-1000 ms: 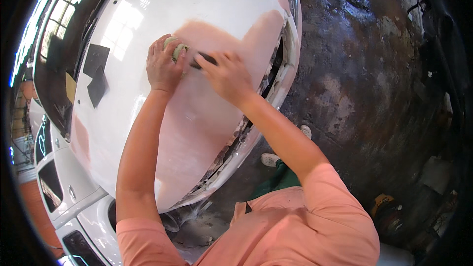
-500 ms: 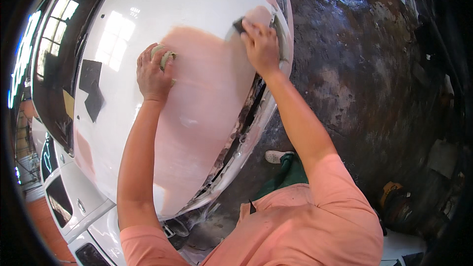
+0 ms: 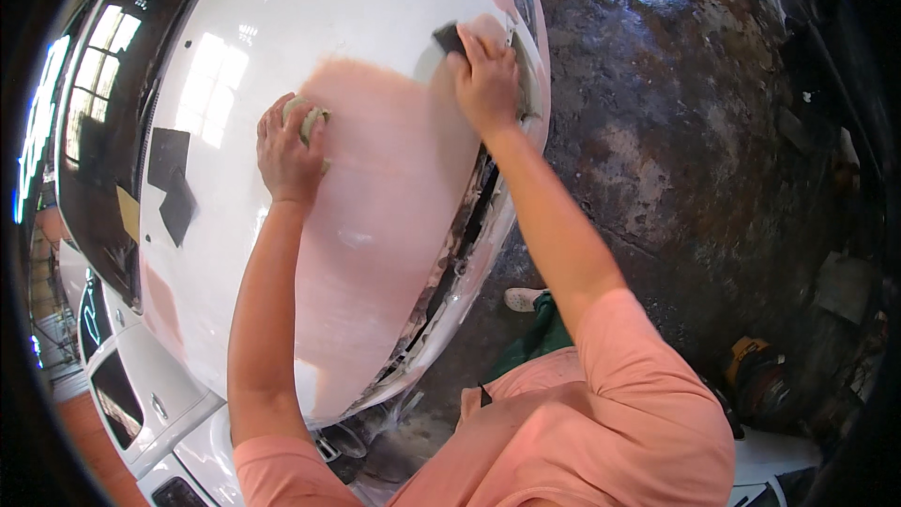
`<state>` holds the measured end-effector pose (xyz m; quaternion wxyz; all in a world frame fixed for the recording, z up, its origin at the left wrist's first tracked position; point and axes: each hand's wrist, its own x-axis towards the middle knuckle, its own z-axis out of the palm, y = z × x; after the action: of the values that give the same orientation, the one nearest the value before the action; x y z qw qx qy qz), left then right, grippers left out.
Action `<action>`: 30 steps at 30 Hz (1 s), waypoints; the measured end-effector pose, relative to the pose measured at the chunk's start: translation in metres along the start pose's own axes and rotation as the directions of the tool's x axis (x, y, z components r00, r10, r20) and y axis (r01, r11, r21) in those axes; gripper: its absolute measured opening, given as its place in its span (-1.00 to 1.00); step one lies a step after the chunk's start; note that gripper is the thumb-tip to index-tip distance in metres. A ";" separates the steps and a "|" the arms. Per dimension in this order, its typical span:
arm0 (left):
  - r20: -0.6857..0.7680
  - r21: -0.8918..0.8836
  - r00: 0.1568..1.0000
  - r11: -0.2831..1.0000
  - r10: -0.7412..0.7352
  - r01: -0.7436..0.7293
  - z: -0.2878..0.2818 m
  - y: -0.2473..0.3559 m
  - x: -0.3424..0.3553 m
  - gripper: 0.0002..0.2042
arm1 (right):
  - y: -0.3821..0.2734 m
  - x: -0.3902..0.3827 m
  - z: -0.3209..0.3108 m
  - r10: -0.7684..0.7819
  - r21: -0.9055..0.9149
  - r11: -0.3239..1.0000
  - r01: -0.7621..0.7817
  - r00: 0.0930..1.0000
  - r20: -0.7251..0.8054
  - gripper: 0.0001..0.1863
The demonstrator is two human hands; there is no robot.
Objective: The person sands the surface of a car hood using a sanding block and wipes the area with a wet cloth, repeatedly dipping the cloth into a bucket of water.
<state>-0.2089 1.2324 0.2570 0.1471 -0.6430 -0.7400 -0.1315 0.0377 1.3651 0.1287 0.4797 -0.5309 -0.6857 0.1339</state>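
A white car hood (image 3: 375, 0) with a large pinkish patch (image 3: 385, 160) lies under both my hands. My left hand (image 3: 289, 158) rests at the patch's left edge, fingers curled round a pale green, crumpled sponge or cloth (image 3: 314, 122); which of these it is, I cannot tell. At the far right, by the hood's front edge, my right hand (image 3: 490, 84) presses a dark grey piece of sandpaper (image 3: 448, 38) flat on the surface. The palm and fingers cover part of that sheet.
Two dark grey sheets (image 3: 174, 211) lie overlapping on the hood's left, near the windshield (image 3: 89, 160). A gap (image 3: 441, 282) runs along the hood's front edge. Another white car (image 3: 136, 394) stands at lower left. Stained dark floor (image 3: 648, 150) spreads on the right, with an orange-and-black object (image 3: 751, 366).
My right hand has slid a little farther away along the hood's front with the sandpaper. My left hand stays at nearly the same spot. The whole view has shifted slightly.
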 end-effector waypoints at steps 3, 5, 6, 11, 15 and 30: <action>-0.004 0.033 1.000 0.999 0.001 -0.001 -0.003 -0.011 -0.006 -0.78 | -0.044 -0.110 -0.030 -0.070 0.055 0.996 0.066 0.995 0.068 -0.46; -0.009 0.039 1.000 0.999 0.014 -0.013 -0.003 -0.014 -0.010 -0.78 | -0.066 -0.174 -0.063 -0.009 0.238 0.970 -0.050 0.970 0.242 -0.44; -0.016 0.034 1.000 0.999 0.012 -0.012 -0.004 -0.013 -0.008 -0.78 | -0.062 -0.163 -0.059 -0.041 0.233 0.973 -0.005 0.981 0.191 -0.45; -0.026 0.011 0.998 0.998 0.056 -0.056 0.000 0.001 0.004 -0.78 | 0.000 -0.014 -0.007 0.071 0.112 0.991 -0.069 0.997 -0.015 -0.49; -0.004 0.036 1.000 0.999 0.009 -0.009 0.000 -0.007 -0.003 -0.79 | -0.028 -0.070 -0.011 -0.025 0.002 1.000 0.025 1.000 -0.013 -0.51; 0.001 0.032 1.000 0.999 0.008 -0.008 -0.003 -0.010 -0.006 -0.77 | -0.028 -0.154 -0.047 -0.065 0.137 0.989 0.050 0.992 0.109 -0.43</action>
<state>-0.2175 1.2241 0.2575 0.1578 -0.6435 -0.7395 -0.1188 0.0547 1.2065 0.0918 0.4784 -0.4691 -0.7162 0.1954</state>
